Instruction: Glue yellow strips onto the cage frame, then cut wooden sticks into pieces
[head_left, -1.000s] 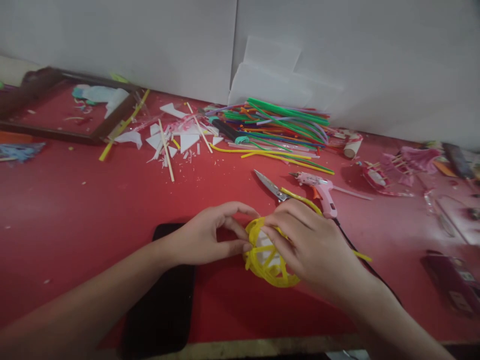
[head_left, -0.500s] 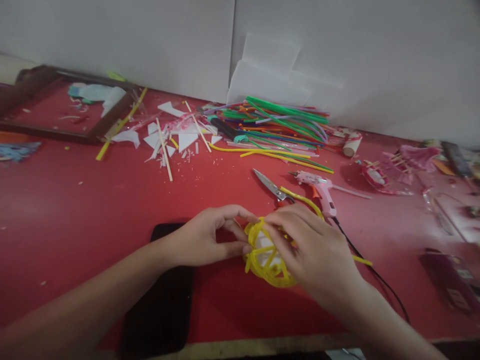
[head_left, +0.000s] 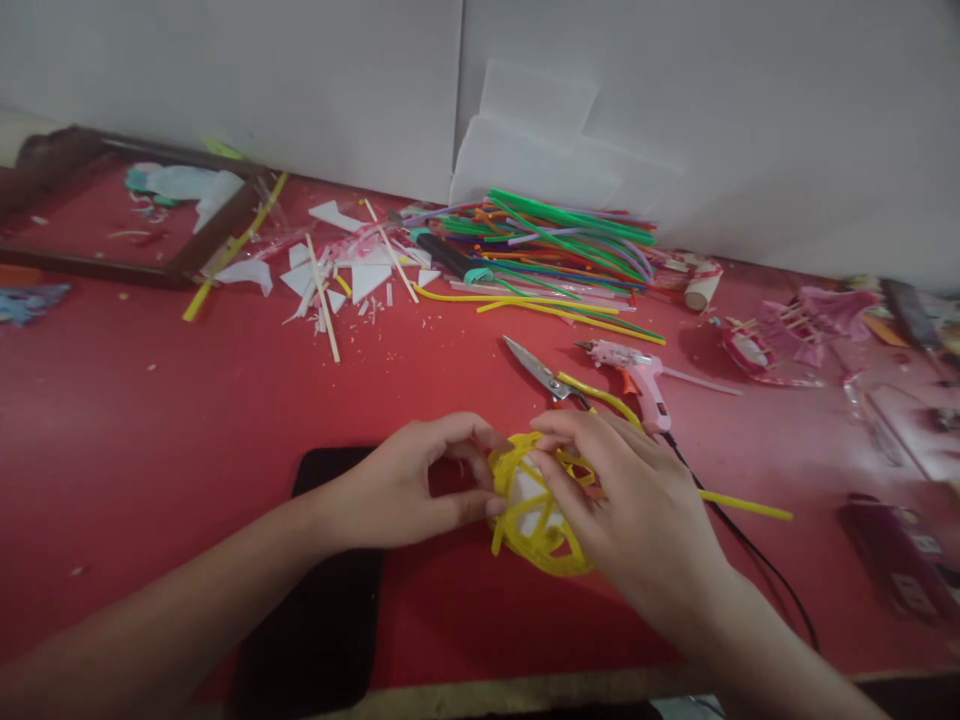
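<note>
Between my hands is a small round craft piece (head_left: pixel 540 545) made of bent yellow pipe cleaners, with white showing in its middle. My left hand (head_left: pixel 427 480) grips its left rim between thumb and fingers. My right hand (head_left: pixel 630 510) is closed at its upper right, fingertips pinching a yellow strand there; the palm hides part of the piece. A straight yellow pipe cleaner (head_left: pixel 750 505) sticks out to the right from behind my right hand. Just beyond lie scissors (head_left: pixel 536 368), partly hidden, and a pink glue gun (head_left: pixel 634 375).
A heap of coloured pipe cleaners (head_left: pixel 555 240) lies at the back by the wall. White scraps (head_left: pixel 367 280) and sticks are left of it, near a dark wooden frame (head_left: pixel 97 265). A black phone-like slab (head_left: pixel 322 620) lies under my left forearm. The glue gun's cord (head_left: pixel 757 565) runs at right.
The straight yellow pipe cleaner now reaches further right past my right hand. My right fingers have shifted slightly along the top of the piece; my left hand still grips the rim.
</note>
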